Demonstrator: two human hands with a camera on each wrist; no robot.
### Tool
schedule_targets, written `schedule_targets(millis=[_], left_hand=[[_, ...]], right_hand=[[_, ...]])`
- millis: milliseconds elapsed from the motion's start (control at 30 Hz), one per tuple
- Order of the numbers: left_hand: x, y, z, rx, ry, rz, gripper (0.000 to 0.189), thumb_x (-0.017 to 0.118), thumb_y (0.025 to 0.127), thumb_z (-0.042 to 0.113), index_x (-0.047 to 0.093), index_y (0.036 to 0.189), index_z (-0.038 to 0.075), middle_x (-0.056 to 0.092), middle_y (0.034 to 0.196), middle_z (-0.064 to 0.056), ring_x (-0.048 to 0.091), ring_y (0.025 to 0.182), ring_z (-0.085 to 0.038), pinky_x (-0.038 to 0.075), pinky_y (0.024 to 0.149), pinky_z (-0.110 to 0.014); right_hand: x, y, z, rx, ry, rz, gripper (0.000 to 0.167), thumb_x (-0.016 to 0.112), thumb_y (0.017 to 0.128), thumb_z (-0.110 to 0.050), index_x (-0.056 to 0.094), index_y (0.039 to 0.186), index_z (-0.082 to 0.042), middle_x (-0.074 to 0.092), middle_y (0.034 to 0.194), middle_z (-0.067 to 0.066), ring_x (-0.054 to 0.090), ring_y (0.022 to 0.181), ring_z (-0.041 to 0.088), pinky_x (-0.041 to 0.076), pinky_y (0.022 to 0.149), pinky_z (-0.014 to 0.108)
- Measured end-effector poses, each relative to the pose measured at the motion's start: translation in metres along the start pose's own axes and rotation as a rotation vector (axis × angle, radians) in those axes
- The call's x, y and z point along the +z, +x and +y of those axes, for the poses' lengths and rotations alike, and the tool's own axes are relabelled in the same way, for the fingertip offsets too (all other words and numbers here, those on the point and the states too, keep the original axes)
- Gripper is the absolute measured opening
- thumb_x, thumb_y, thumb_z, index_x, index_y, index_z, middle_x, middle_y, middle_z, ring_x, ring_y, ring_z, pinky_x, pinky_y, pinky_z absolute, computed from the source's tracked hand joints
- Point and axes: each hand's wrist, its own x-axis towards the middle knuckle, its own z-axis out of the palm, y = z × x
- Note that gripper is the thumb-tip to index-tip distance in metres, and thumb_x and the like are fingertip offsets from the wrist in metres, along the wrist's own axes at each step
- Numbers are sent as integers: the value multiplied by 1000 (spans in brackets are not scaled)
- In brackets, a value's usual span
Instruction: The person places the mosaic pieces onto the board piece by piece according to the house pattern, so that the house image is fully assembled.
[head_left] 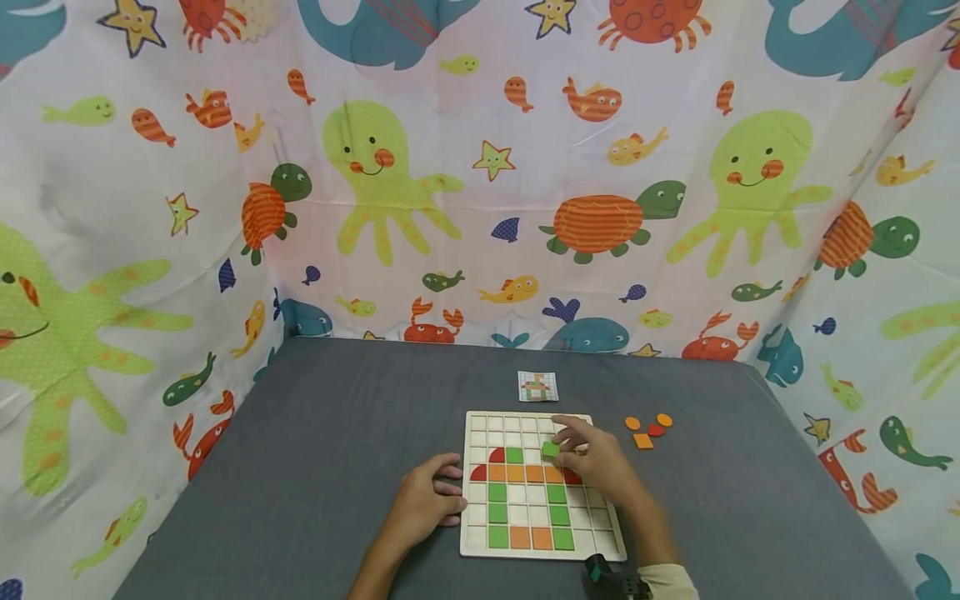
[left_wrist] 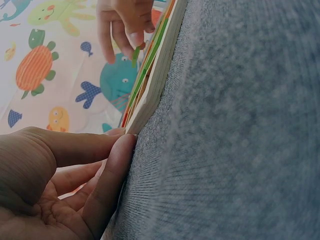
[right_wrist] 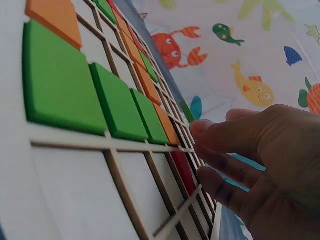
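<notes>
My left hand (head_left: pixel 423 504) holds the left edge of a pale wooden grid board (head_left: pixel 477 517); the left wrist view shows the thumb and a finger pinching the board's rim (left_wrist: pixel 157 80). Between thumb and fingertips, my right hand (head_left: pixel 603 462) pinches a green square tile (head_left: pixel 551 451) over the board's upper right part. In the right wrist view that tile (right_wrist: pixel 187 111) shows only as a thin edge. Set in the grid are several green tiles (head_left: pixel 497 492), a row of orange tiles (head_left: pixel 515 473) and red rounded tiles (head_left: pixel 478 473). The right hand partly covers the red one at right.
Right of the board lie loose pieces: orange round ones (head_left: pixel 633 423), an orange square (head_left: pixel 643 442) and a red piece (head_left: pixel 656 431). Behind the board is a small printed card (head_left: pixel 537 387). A grey cloth (head_left: pixel 337 433) covers the table, with a sea-animal curtain (head_left: pixel 450 183) around it.
</notes>
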Motion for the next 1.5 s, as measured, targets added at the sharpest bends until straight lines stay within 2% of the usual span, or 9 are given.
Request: schedule_targets(millis=[167, 433, 967, 1333, 1500], left_hand=[[1, 0, -1, -1, 3, -4, 68, 81, 80, -12, 58, 144, -4, 68, 122, -19, 71, 94, -23, 66, 61, -37], [0, 0, -1, 5, 5, -5, 68, 81, 80, -13, 58, 144, -5, 68, 122, -20, 71, 94, -23, 66, 62, -37], [0, 0, -3, 10, 6, -4, 68, 80, 80, -13, 58, 144, -5, 68, 122, -20, 71, 94, -22, 66, 62, -38], [0, 0, -3, 10, 6, -4, 68, 81, 80, -12, 58, 144, -5, 68, 122, -19, 71, 93, -21, 66, 62, -37], [0, 0, -4, 6, 9, -4, 68, 80, 80, -12, 58, 144, -4, 68, 122, -19, 71, 94, -22, 66, 62, -37]], right_hand=[[8, 0, -6, -4, -28, -19, 59, 78, 93, 0, 61, 148, -11, 75, 113, 1, 70, 102, 19, 60, 86, 34], [15, 3, -10, -30, -30, -51, 60, 78, 93, 0, 60, 149, -11, 74, 114, 4, 69, 101, 18, 60, 89, 39], [28, 6, -14, 5, -52, -12, 59, 78, 91, 4, 63, 146, -11, 75, 111, 2, 68, 97, 15, 60, 89, 41], [28, 5, -12, -20, -33, -10, 58, 78, 92, 3, 62, 146, -9, 75, 111, 4, 70, 97, 15, 61, 88, 39], [24, 6, -9, -14, -19, -8, 57, 77, 93, 1, 62, 147, -10, 75, 113, 5, 71, 100, 17, 61, 92, 42]])
